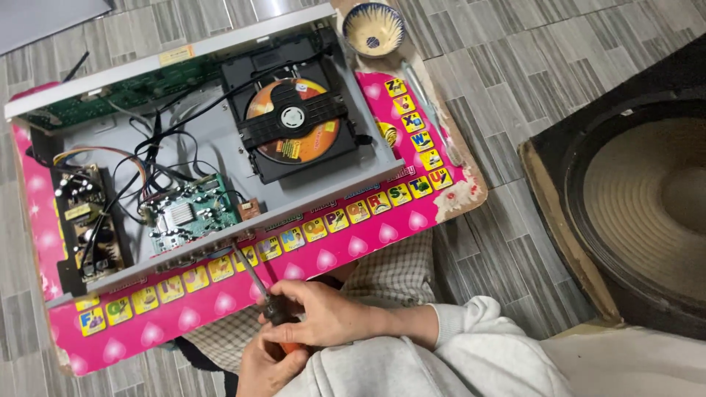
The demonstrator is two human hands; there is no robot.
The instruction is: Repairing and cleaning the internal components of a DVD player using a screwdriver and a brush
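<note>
An opened silver disc player lies on a pink children's table with alphabet tiles. Inside are a green circuit board, a brown power board and a black disc tray holding an orange disc. A screwdriver with a black and orange handle has its tip at the player's near edge, by the green board. My right hand wraps its fingers around the upper handle. My left hand grips the orange end from below.
A small patterned bowl stands at the table's far corner, with a clear-handled tool lying beside the player. A large black loudspeaker lies on the tiled floor at the right. My checked trouser knee is under the table edge.
</note>
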